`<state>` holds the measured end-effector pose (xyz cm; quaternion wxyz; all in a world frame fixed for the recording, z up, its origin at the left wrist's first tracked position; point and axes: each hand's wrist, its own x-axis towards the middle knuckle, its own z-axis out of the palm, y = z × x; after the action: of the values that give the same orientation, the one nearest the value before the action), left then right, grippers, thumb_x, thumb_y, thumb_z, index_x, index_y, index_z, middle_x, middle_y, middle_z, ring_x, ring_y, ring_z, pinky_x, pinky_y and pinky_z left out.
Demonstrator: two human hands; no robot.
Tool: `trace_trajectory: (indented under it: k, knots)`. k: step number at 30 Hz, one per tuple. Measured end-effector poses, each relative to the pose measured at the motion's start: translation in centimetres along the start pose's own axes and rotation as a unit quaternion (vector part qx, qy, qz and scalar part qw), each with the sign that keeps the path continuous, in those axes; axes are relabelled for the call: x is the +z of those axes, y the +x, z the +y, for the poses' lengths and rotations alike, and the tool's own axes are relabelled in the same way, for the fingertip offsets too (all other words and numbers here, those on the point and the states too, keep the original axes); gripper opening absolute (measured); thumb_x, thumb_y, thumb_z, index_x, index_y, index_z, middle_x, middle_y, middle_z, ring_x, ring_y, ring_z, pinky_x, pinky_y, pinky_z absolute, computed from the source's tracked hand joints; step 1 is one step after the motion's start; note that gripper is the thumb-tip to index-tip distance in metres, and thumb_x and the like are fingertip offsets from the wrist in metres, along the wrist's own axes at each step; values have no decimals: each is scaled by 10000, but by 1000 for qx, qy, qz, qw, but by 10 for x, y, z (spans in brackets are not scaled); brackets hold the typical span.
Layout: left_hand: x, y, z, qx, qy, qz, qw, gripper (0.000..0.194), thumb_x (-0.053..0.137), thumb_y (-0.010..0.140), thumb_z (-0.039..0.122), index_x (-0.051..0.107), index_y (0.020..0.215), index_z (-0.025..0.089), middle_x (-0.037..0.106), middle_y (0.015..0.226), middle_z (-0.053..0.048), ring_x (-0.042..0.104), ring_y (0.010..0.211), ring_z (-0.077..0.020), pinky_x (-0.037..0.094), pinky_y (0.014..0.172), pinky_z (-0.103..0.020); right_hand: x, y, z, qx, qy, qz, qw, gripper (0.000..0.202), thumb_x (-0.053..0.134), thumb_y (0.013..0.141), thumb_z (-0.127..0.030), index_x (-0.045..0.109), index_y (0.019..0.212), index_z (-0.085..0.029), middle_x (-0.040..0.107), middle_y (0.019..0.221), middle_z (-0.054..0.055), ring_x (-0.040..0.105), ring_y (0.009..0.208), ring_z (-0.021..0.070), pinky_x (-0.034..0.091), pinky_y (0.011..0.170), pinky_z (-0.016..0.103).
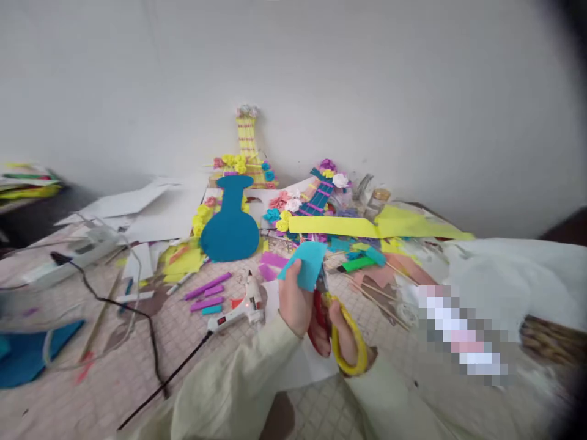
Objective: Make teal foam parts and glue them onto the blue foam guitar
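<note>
A light blue paper piece [306, 264] is held up near the middle, and my left hand [295, 299] is closed on its lower left part. Just right of it, my right hand [345, 336] has its fingers through the handles of scissors [351, 342] with one yellow and one red loop. The scissor blades point up at the right edge of the blue paper. A white glue gun [243, 308] lies left of my left hand, beside rolled purple paper strips [207, 286]. Behind them stands a dark blue vase-shaped cutout [232, 226].
Paper flowers [284, 201] and a yellow woven vase shape [247, 137] stand by the wall. Yellow paper [334, 227], a green marker [358, 264] and sticks lie behind my hands. Black cable [153, 342] crosses the left side; white plastic [518, 275] lies right.
</note>
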<state>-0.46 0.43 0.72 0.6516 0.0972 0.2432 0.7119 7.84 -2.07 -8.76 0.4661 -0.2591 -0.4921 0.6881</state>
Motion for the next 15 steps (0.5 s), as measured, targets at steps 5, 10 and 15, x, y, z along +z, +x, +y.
trace_trajectory:
  k: [5, 10, 15]
  knots:
    - [5, -1, 13, 19, -16, -19, 1000, 232, 469, 782, 189, 679, 807, 93, 706, 887, -78, 603, 997, -212, 405, 955, -318, 11, 0, -15, 17, 16, -53, 998, 590, 282, 737, -730, 420, 539, -192, 301, 373, -60, 260, 291, 61, 220, 297, 215]
    - [7, -7, 38, 71, -36, -25, 997, 195, 495, 757, 173, 662, 780, 74, 701, 836, -90, 644, 878, -206, 462, 898, -319, 17, -3, -27, 34, 35, -73, 996, 580, 379, 647, -772, 458, 685, -199, 326, 451, -68, 246, 298, 51, 244, 289, 203]
    - [1, -3, 84, 143, 36, -17, 989, 183, 472, 746, 157, 628, 792, 72, 683, 896, -116, 621, 941, -216, 471, 899, -317, 18, -4, -35, 30, 51, -77, 995, 591, 418, 622, -773, 465, 727, -193, 346, 462, -71, 258, 292, 42, 262, 281, 183]
